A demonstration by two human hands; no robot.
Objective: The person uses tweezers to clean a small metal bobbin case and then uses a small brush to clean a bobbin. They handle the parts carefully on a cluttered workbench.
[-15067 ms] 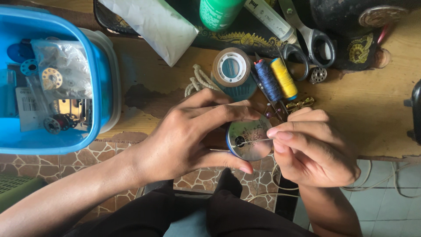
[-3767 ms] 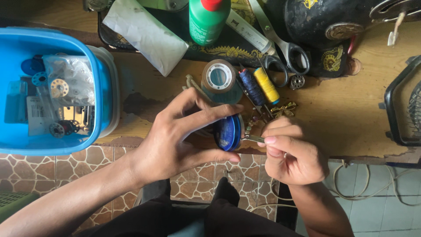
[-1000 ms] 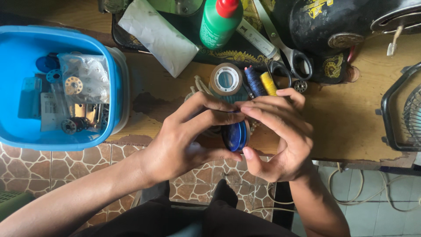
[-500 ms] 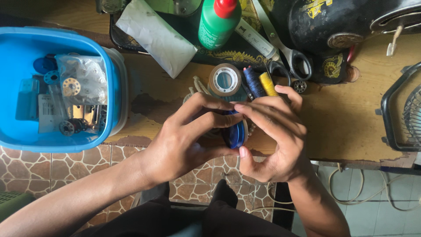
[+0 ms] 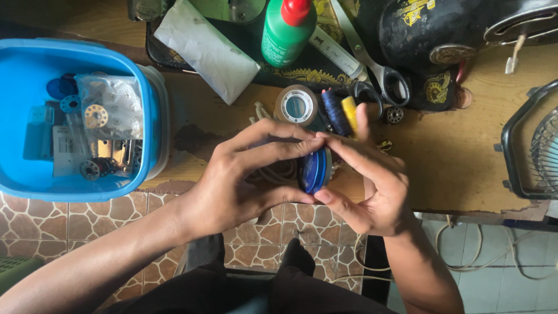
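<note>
Your hands meet over the near edge of the counter (image 5: pixel 465 174), both closed on one small round blue tin (image 5: pixel 314 170) held on edge between them. Your left hand (image 5: pixel 244 180) grips it from the left, fingers curled over the top rim and thumb pressed under the bottom. Your right hand (image 5: pixel 372 186) pinches it from the right, forefinger along the top touching your left fingertips, thumb at the lower rim. The tin sits above the counter's edge, with patterned floor tiles (image 5: pixel 58 221) below it. Just beyond your hands a roll of tape (image 5: pixel 296 106) lies flat, and right beside it stand a dark blue spool (image 5: pixel 336 111) and a yellow spool (image 5: pixel 349 108), partly hidden by your right fingers. A small metal bobbin (image 5: pixel 394 114) lies near them. Scissors (image 5: pixel 378 67) rest further back, their handles next to the spools and their blades running up past a green bottle (image 5: pixel 288 35) with a red cap. A folded grey cloth (image 5: pixel 206 49) lies left of the bottle. A black sewing machine (image 5: pixel 465 35) fills the far right corner. At the right edge is part of a wire fan guard (image 5: pixel 535 145). Well to the left sits a blue tub (image 5: pixel 35 75) holding bobbins and a clear bag of small parts.
</note>
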